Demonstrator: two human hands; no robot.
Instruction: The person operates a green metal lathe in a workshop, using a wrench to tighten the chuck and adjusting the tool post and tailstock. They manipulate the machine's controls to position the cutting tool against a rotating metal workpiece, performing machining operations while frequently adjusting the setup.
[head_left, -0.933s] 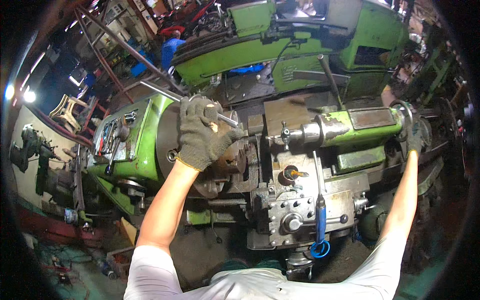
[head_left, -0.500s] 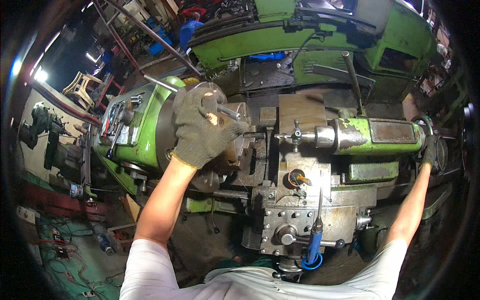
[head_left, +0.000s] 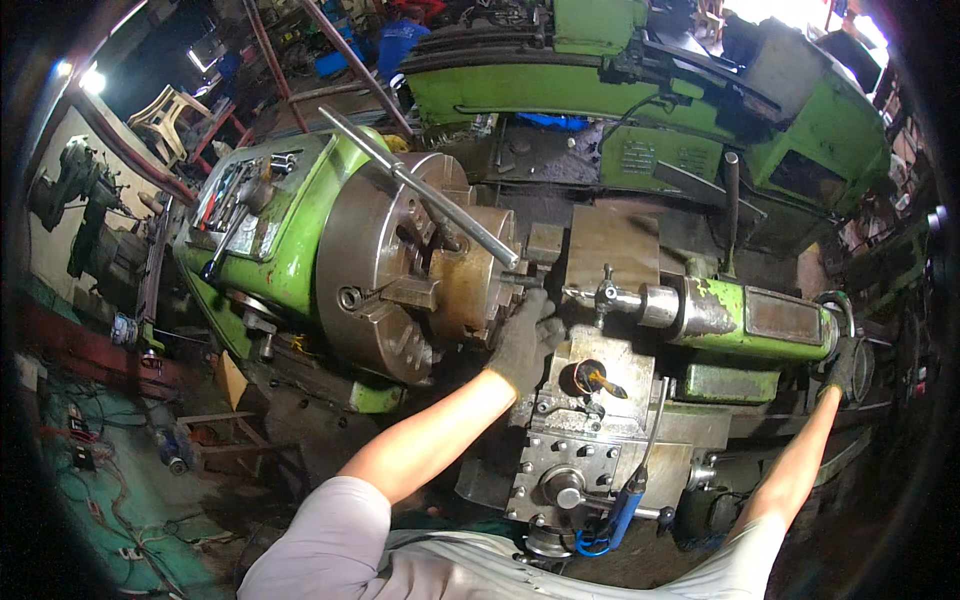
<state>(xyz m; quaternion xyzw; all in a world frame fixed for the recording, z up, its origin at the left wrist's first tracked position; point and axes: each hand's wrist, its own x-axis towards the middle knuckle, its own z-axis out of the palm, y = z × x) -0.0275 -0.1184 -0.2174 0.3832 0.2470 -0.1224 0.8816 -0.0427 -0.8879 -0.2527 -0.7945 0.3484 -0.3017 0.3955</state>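
My gloved left hand (head_left: 525,345) reaches up between the chuck and the tailstock, its fingers loosely bent and somewhat apart. Its fingertips come right beside a thin dark rod (head_left: 522,281) at the face of the round workpiece (head_left: 470,270); whether they touch it I cannot tell. Jaws of the large lathe chuck (head_left: 345,250) surround that workpiece. A T-handled chuck key (head_left: 455,215) stands in the chuck with no hand on it. At far right, my gloved right hand (head_left: 845,368) is closed round the rim of the tailstock handwheel (head_left: 862,372).
The green tailstock (head_left: 760,318) carries a pointed tool with a small cross handle (head_left: 606,296). A brush in a round pot (head_left: 590,377) sits on the carriage, near a blue-handled air gun (head_left: 625,515). Tools lie on the headstock (head_left: 285,270). Another green lathe (head_left: 530,85) stands behind.
My left hand has let go of the chuck key and moved right and down to the dark rod. The key stays in the chuck. My right hand remains at the handwheel.
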